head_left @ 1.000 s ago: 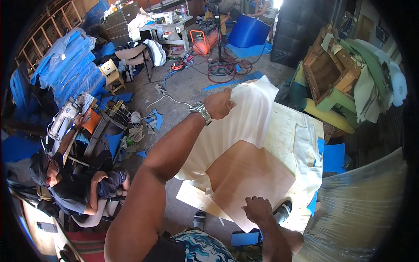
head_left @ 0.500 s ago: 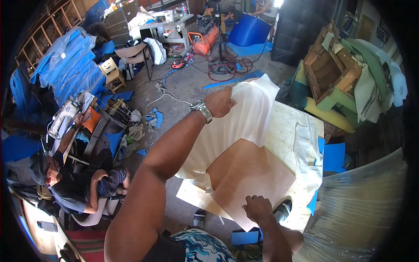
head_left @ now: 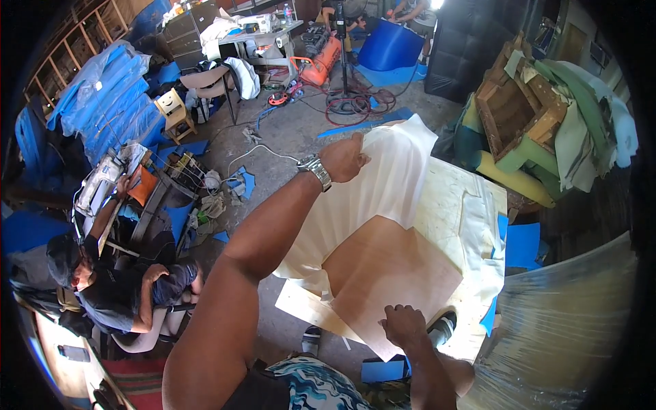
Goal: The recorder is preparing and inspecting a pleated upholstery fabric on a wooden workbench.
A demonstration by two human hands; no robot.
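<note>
My left hand (head_left: 345, 158), with a metal watch on its wrist, is closed on the upper left edge of a thin, sheer white cloth (head_left: 389, 174). The cloth falls in soft folds toward me and meets a smooth brown sheet (head_left: 400, 273). Both lie over a pale plywood board (head_left: 447, 195). At the brown sheet's near right edge is my right hand (head_left: 404, 326), its fingers curled inward. The fingertips are hidden, so what they hold cannot be made out. One near corner of the brown sheet sticks out past the board.
Crumpled white material (head_left: 478, 239) lies along the board's right side. A seated person (head_left: 116, 287) works at a sewing machine (head_left: 102, 183) on the left. Beyond are an orange compressor (head_left: 321, 65) and hoses (head_left: 359, 109). A stripped furniture frame (head_left: 523, 116) stands far right, plastic-wrapped material (head_left: 560, 328) nearer.
Both my hands and the cloth stay almost exactly where they were. In the background, a person's hands near the blue curved piece have shifted slightly.
</note>
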